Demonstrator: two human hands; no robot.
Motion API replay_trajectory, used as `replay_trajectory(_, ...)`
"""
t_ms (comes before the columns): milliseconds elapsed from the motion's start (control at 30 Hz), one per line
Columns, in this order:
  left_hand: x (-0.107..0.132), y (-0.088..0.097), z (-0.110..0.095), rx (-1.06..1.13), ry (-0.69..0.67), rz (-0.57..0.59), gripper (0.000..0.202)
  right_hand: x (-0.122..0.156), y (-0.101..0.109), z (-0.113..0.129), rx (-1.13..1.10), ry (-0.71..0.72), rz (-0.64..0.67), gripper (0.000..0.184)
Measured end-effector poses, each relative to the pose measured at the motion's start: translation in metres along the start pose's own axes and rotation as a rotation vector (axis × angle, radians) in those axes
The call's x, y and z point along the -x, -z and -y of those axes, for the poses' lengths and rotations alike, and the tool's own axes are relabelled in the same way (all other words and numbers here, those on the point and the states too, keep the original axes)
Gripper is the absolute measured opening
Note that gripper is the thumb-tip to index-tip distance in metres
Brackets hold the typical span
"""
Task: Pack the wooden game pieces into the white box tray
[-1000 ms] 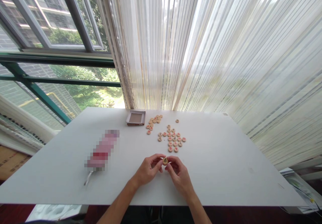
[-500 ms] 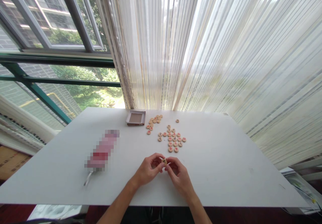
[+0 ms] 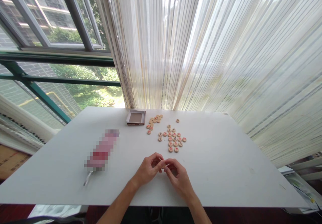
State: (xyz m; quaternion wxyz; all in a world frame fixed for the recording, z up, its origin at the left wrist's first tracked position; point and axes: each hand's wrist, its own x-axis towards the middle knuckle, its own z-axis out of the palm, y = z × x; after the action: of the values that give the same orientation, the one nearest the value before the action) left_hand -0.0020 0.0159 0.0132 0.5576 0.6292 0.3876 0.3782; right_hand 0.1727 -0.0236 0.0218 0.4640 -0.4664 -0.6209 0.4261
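My left hand [image 3: 149,168] and my right hand [image 3: 180,178] meet near the front of the white table, thumbs and fingertips pinched together. Between them is a round wooden Chinese chess piece, now mostly hidden by my fingers. Beyond my hands several similar chess pieces [image 3: 175,139] lie face up in touching or close rows, marked in red or black characters. One lone piece [image 3: 177,120] rests farther back. To the left of the rows, a loose cluster of pieces [image 3: 155,120] includes some with blank faces showing.
An open shallow box [image 3: 136,118] stands at the table's back edge, left of the pieces. A blurred pink and red item [image 3: 103,150] lies on the left of the white table [image 3: 221,170]. Sheer curtains [image 3: 156,49] and a window [image 3: 62,46] rise behind.
The chess piece between my fingers has been turned, so its marked face no longer shows. Both hands stay in nearly the same place; the pieces on the table have not moved.
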Motion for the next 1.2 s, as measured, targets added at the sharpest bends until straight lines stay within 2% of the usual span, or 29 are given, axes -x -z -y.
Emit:
replay_trajectory(200, -0.001, 0.001, 0.001, 0.003, 0.026, -0.032, 0.036, -0.001, 0.0, -0.001, -0.015, -0.02, -0.032, 0.022)
replay_trajectory(500, 0.001, 0.001, 0.004, -0.015, -0.02, 0.02, 0.034, -0.001, -0.002, -0.015, -0.073, -0.032, -0.097, 0.026)
replay_trajectory(733, 0.0, 0.0, 0.009, 0.095, -0.001, 0.011, 0.036, -0.001, -0.002, -0.014, -0.066, -0.046, -0.09, 0.026)
replay_trajectory(867, 0.001, 0.0, 0.004, 0.072, 0.015, 0.031, 0.035, 0.0, -0.002, -0.014, -0.095, -0.041, -0.082, 0.024)
replay_trajectory(1000, 0.003, 0.001, 0.0, 0.02, -0.025, 0.063, 0.035, -0.001, -0.002, -0.014, -0.144, -0.048, -0.095, 0.024)
replay_trajectory(1200, 0.002, 0.001, 0.004, 0.015, -0.029, 0.085, 0.035, 0.0, -0.002, -0.015, -0.164, -0.069, -0.093, 0.023)
